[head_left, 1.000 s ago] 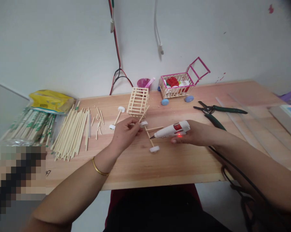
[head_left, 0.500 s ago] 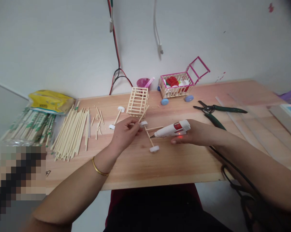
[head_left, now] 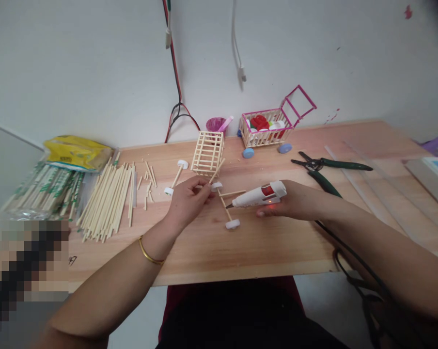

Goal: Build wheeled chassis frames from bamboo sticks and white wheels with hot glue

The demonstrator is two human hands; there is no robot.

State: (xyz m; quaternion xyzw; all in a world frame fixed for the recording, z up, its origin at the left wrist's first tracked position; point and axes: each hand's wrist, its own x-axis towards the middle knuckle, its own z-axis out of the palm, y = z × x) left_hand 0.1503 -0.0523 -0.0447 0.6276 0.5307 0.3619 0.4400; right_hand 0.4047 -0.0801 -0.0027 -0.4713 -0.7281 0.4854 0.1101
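Firmly, right hand (head_left: 295,199) grips glue gun (head_left: 258,195); left hand (head_left: 186,201) pinches stick (head_left: 216,172).

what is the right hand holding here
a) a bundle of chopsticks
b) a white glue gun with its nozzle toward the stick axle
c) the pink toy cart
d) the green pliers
b: the right hand grips the white glue gun, its tip aimed at the stick axle that the left hand steadies; the green pliers lie untouched on the table.
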